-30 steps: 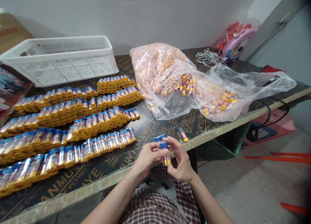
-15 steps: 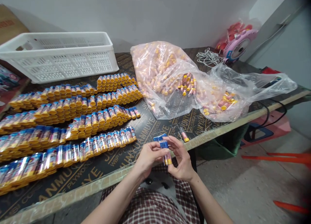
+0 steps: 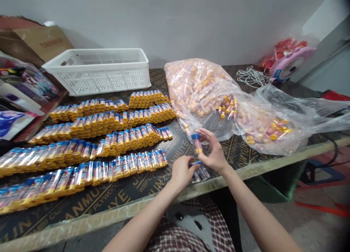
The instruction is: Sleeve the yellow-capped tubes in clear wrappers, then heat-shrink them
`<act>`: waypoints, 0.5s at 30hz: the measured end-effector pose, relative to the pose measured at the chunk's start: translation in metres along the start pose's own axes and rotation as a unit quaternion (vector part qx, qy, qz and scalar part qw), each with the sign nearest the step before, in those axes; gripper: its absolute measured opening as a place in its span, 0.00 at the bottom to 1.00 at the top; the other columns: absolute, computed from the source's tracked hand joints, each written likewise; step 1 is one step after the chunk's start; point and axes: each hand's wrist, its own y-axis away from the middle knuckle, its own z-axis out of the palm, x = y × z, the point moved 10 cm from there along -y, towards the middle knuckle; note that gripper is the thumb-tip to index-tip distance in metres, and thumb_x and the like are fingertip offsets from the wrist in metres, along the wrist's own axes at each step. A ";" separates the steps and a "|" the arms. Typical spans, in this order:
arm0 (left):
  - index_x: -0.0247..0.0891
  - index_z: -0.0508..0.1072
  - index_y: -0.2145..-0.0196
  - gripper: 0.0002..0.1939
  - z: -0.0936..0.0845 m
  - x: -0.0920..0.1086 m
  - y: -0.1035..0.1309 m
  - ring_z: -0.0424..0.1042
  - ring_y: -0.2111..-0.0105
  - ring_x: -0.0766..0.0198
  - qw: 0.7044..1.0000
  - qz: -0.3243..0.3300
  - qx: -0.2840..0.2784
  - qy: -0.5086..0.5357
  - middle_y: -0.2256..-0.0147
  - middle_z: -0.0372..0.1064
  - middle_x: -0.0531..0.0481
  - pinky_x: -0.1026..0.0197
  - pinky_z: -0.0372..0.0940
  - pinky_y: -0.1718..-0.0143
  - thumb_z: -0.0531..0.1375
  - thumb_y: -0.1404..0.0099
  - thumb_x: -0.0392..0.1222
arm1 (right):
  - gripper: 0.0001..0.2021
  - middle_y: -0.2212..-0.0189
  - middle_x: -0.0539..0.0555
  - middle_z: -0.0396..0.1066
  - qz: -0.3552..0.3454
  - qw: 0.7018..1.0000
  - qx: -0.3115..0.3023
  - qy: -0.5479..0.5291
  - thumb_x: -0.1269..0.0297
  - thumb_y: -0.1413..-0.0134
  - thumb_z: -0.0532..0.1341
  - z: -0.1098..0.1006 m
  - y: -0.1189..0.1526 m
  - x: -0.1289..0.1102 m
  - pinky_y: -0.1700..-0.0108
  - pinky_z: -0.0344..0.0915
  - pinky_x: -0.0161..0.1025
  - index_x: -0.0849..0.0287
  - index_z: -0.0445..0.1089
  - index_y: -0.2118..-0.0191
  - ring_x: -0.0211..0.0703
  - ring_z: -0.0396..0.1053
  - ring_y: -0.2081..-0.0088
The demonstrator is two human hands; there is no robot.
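My right hand [image 3: 213, 152] grips a small tube [image 3: 197, 144] with a blue top, a pinkish middle and a yellow bottom, tilted above the table's front edge. Beside it, my left hand [image 3: 183, 172] is closed, thumb and fingers pinching a thin blue-edged piece [image 3: 195, 163] that is partly hidden. Just below the fingers show shiny dark printed pieces [image 3: 201, 174]; whether the left hand touches them I cannot tell. To the left stand stacked rows of similar blue and yellow tubes [image 3: 133, 162].
A large clear bag [image 3: 188, 81] of pink and yellow tubes lies behind my hands, with more tubes in its right part [image 3: 276, 132]. A white plastic basket [image 3: 109, 77] stands at the back left. White cable [image 3: 253, 77] and a pink fan [image 3: 290, 66] are back right.
My hands have moved apart and forward over the table edge. The tube, earlier between both hands, is now in the right hand alone. The view has swung left.
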 end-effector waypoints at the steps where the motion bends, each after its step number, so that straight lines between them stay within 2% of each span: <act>1: 0.38 0.74 0.60 0.16 0.005 -0.001 -0.004 0.69 0.61 0.55 0.996 0.008 -0.015 -0.085 0.62 0.70 0.44 0.57 0.61 0.58 0.62 0.45 0.48 | 0.38 0.45 0.58 0.62 -0.007 0.999 -0.027 0.020 0.76 0.64 0.57 0.012 -0.017 0.009 0.52 0.65 0.46 0.55 0.52 0.40 0.50 0.66 0.51; 3: 0.39 0.72 0.58 0.19 0.015 -0.006 -0.007 0.69 0.60 0.54 0.979 0.008 -0.045 -0.198 0.59 0.67 0.44 0.57 0.61 0.59 0.64 0.47 0.49 | 0.39 0.45 0.59 0.62 -0.021 0.994 -0.093 0.048 0.77 0.64 0.56 0.045 -0.047 0.030 0.55 0.66 0.45 0.56 0.51 0.40 0.47 0.68 0.56; 4: 0.40 0.71 0.58 0.20 0.019 -0.008 -0.008 0.69 0.61 0.55 0.972 0.008 -0.056 -0.228 0.59 0.66 0.45 0.58 0.61 0.60 0.64 0.47 0.49 | 0.39 0.46 0.59 0.62 -0.028 0.992 -0.114 0.053 0.77 0.65 0.56 0.059 -0.059 0.040 0.54 0.66 0.44 0.58 0.52 0.40 0.48 0.68 0.55; 8: 0.40 0.70 0.60 0.15 0.023 -0.009 -0.005 0.69 0.62 0.58 0.964 0.023 -0.063 -0.257 0.60 0.65 0.48 0.60 0.60 0.63 0.63 0.45 0.47 | 0.38 0.46 0.62 0.63 -0.047 0.983 -0.166 0.069 0.79 0.68 0.56 0.105 -0.084 0.075 0.46 0.60 0.47 0.63 0.57 0.42 0.52 0.62 0.47; 11: 0.40 0.69 0.62 0.12 0.021 -0.008 -0.006 0.69 0.63 0.59 0.968 0.022 -0.055 -0.244 0.61 0.66 0.49 0.60 0.60 0.64 0.62 0.44 0.46 | 0.39 0.47 0.62 0.64 -0.055 0.974 -0.204 0.077 0.80 0.69 0.56 0.126 -0.086 0.088 0.45 0.58 0.48 0.62 0.57 0.42 0.53 0.62 0.47; 15: 0.39 0.70 0.67 0.09 0.022 -0.008 -0.009 0.69 0.65 0.59 0.970 0.017 -0.057 -0.236 0.64 0.66 0.50 0.60 0.59 0.66 0.62 0.44 0.44 | 0.41 0.47 0.60 0.62 -0.060 0.966 -0.239 0.081 0.80 0.68 0.57 0.139 -0.081 0.087 0.44 0.57 0.49 0.61 0.54 0.40 0.52 0.61 0.46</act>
